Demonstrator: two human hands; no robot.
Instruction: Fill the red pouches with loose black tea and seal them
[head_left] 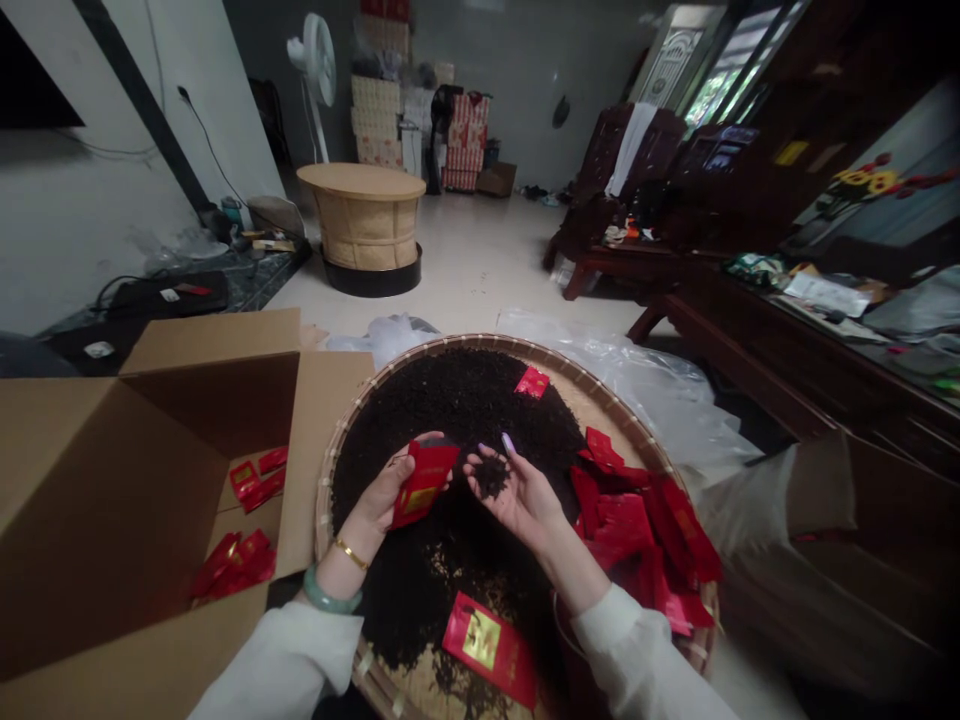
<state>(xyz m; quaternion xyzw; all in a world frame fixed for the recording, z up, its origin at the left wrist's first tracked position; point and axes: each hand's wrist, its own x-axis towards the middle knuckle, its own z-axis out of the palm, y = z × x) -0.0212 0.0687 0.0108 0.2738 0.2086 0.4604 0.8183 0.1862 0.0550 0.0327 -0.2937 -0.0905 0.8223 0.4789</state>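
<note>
My left hand [388,487] grips a red pouch [424,484] with a gold label, its top edge turned toward my right hand. Palm up and cupped, my right hand [529,500] holds a small heap of dark dried tea leaves [492,476] close beside the pouch. Both hands are over a round woven bamboo tray [324,500], which bears a thick layer of the same dark leaves [450,390]. A red packet [532,382] lies on the leaves at the back, and a larger red pouch [491,650] lies flat near the front.
Many red pouches [637,530] are piled on the tray's right side. Left of it stands an open cardboard box [202,420] with several filled red packets [238,565] inside. Clear plastic sheeting [622,370] lies behind the tray. A dark wooden table [810,360] stands at right.
</note>
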